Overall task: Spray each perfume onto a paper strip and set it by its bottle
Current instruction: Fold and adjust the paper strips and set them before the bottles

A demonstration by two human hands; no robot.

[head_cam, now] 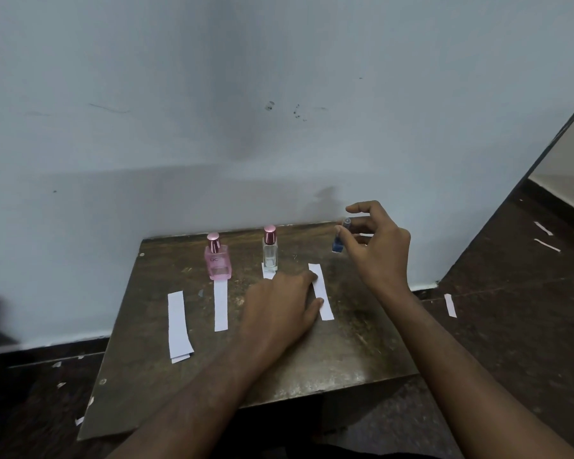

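While your right hand (376, 241) holds the small blue bottle (338, 241) raised above the far right part of the desk (345, 352), fingers curled round it and the forefinger arched over its top, your left hand (280, 304) lies flat, fingers straight, pressing on the desk with its fingertips touching the rightmost paper strip (322, 291). That strip lies below and slightly left of the blue bottle, its long axis running from the far edge toward you, leaning a little to your right. The left hand is the nearer one to it; the right hand carries the sprayer. The coming spray, as judged, depends on the nozzle facing down toward the strip's far end. A pink bottle (217, 260) stands at the head of another strip (220, 306); a clear bottle (269, 251) stands on the end of a strip your left hand mostly hides. A spare strip (178, 323) lies furthest left.
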